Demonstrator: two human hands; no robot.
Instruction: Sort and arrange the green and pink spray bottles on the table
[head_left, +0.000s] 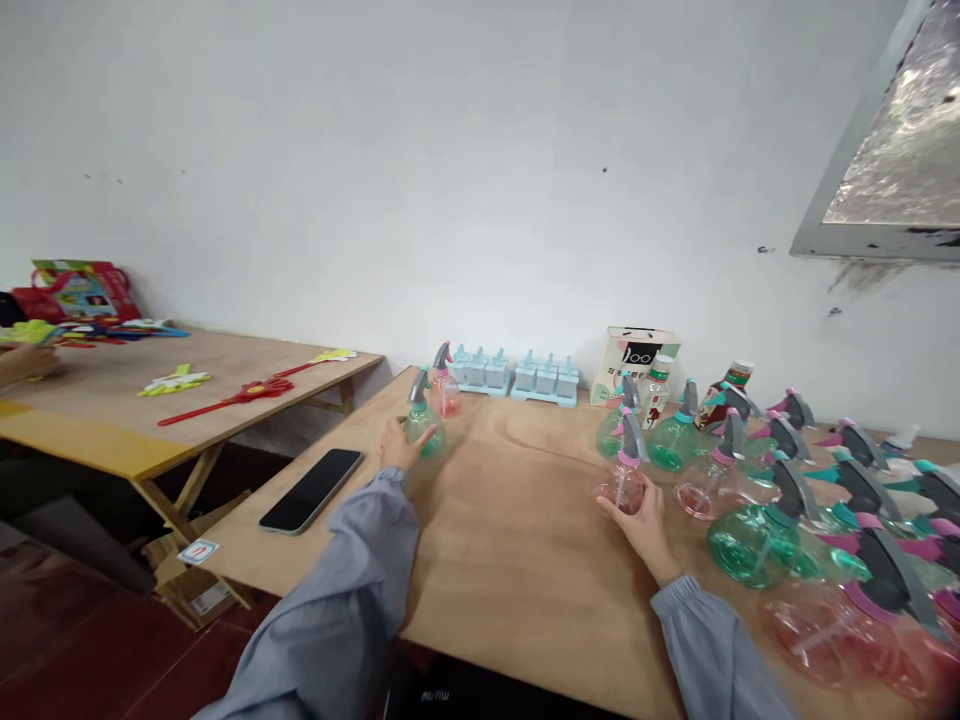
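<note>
My left hand (401, 443) is closed round a green spray bottle (426, 428) with a grey and teal trigger head, upright near the table's left side. Just behind it stands a pink spray bottle (445, 388). On the right, my right hand (637, 515) grips the lower body of another pink spray bottle (621, 480) with a grey and pink head. Several green and pink spray bottles crowd the table's right side, among them a green one (750, 540) and a large pink one (832, 630) nearest me.
A black phone (311, 490) lies at the left edge. Along the wall stand pale blue popsicle moulds (545, 380), a printed carton (634, 350) and bottles with green caps (660, 375). Another table (225, 355) on the left holds red hand-shaped toys (255, 390); a co-worker's hand (26, 362) is there.
</note>
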